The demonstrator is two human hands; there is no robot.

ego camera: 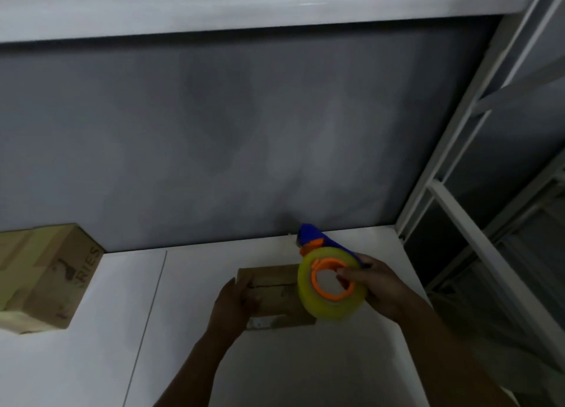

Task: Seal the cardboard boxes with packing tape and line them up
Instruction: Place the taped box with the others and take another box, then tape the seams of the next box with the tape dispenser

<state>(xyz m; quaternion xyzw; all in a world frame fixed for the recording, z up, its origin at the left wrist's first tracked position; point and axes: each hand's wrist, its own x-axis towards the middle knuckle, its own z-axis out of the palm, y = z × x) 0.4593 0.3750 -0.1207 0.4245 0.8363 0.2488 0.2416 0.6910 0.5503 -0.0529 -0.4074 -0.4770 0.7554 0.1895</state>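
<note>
**Box [275,287] held, tape [330,311] over it**

The small box sits on the white table [305,360]. The left hand [235,302] holds its left side. The right hand [379,287] grips the tape above its right end. A big box [52,275] sits far left.

Small brown box [272,296] lies flat, yellowish tape roll [330,311] over its right edge; larger taped box [46,278] sits well left.

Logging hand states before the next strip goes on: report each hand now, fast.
Left hand: grips the small cardboard box at its left edge.
Right hand: grips the tape dispenser.
</note>
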